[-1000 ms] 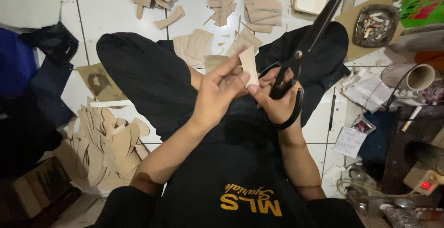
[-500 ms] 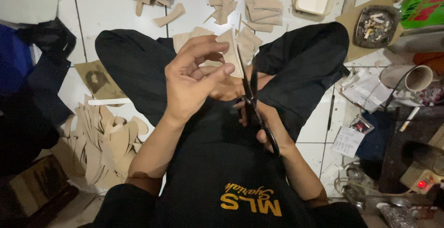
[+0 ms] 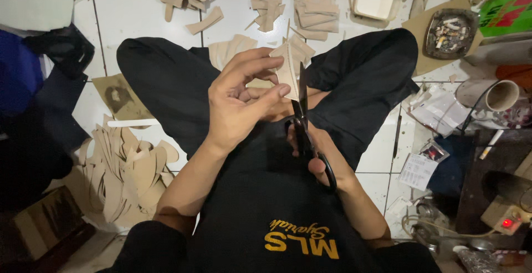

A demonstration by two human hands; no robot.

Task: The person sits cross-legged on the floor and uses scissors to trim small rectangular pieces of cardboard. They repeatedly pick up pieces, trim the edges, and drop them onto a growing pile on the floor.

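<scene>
Tan cardboard piece is standing nearly upright above the lap, thin and flat w/ pointed top, getting pinched at its lower edge. Black scissors are pointing up, blades running along the piece's right side, touching it; black loop handles are sitting low, toward the body.

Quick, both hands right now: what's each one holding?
Left hand: closed on the tan cardboard piece.
Right hand: closed on the black scissors.
</scene>
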